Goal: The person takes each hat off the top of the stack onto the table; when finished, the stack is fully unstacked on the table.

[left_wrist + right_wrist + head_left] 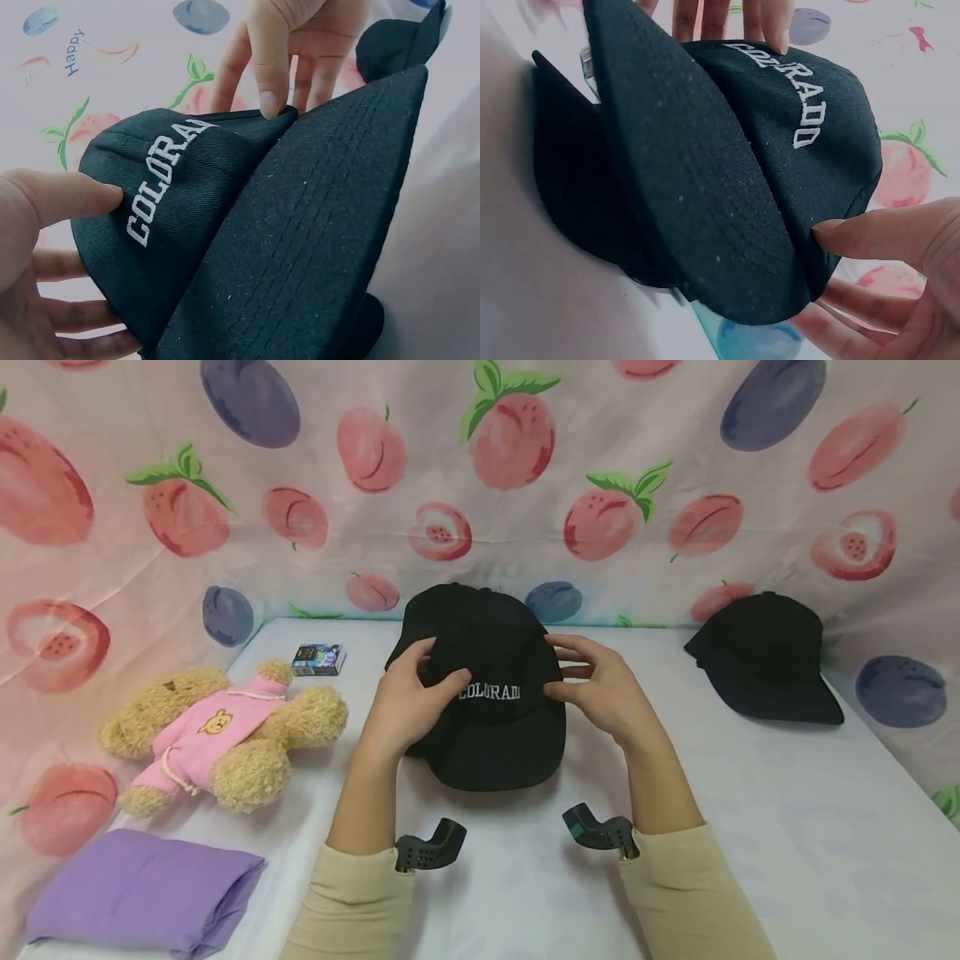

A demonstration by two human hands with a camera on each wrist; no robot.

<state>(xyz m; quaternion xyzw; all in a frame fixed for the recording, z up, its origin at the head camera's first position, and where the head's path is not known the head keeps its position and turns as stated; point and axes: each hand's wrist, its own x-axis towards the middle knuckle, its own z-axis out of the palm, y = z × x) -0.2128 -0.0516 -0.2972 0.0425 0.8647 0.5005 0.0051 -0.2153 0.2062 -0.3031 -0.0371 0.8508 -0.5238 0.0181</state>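
Fruit-printed cloth point(637, 427) is hung behind the tabletop point(750, 827); at centre, the lettered cap point(491, 739) is clamped by fingers of the left hand point(408, 702) and right hand point(603, 689); contents of the far-left box point(318, 661) are hidden.

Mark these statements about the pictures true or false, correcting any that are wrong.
1. The left hand and right hand both hold the lettered cap. True.
2. The letters on that cap are yellow. False: the letters are white.
3. The teddy bear wears a pink top. True.
4. The purple cloth lies beside the right hand. False: the purple cloth lies on the person's left, nearer the person than the bear.
5. A small box lies farther from the person than the bear. True.
6. The right hand touches the far-right cap. False: the far-right cap is untouched.
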